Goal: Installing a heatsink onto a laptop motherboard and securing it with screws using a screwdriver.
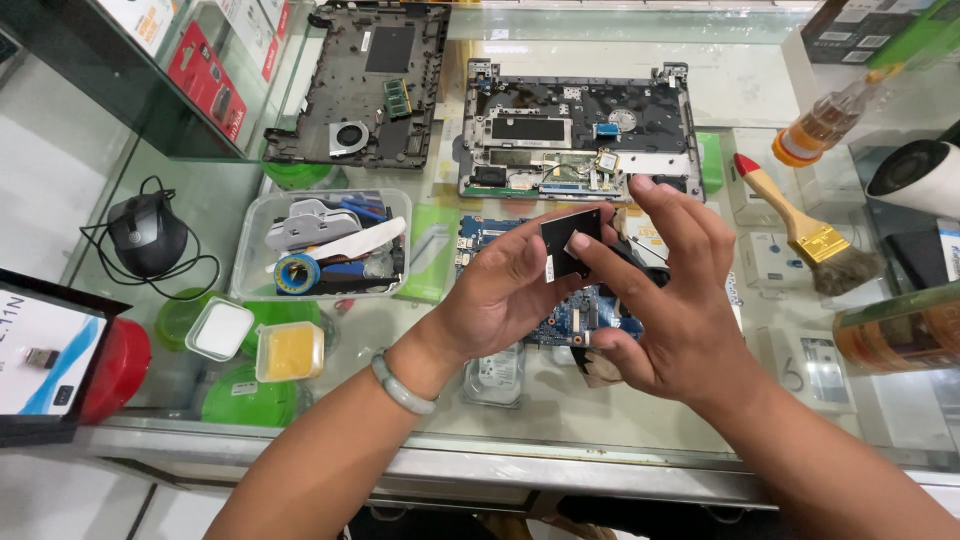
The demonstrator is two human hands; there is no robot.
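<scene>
My left hand (505, 290), with a pale green bangle on its wrist, holds a small flat black square piece (570, 243) upright between thumb and fingers. My right hand (668, 300) pinches the same piece with its thumb on the front face and its fingers behind. Both hands hover over a blue circuit board (565, 322) lying on the glass counter (560, 400). Beyond the hands lies an opened laptop base (575, 130) with its inner parts exposed.
A second black laptop shell (365, 80) with a fan lies at the back left. A clear tub of tools and tape (325, 243), a mouse (147, 232), small green and yellow containers (288, 350) sit left. A brush (805, 225) and screwdriver (830, 120) lie right.
</scene>
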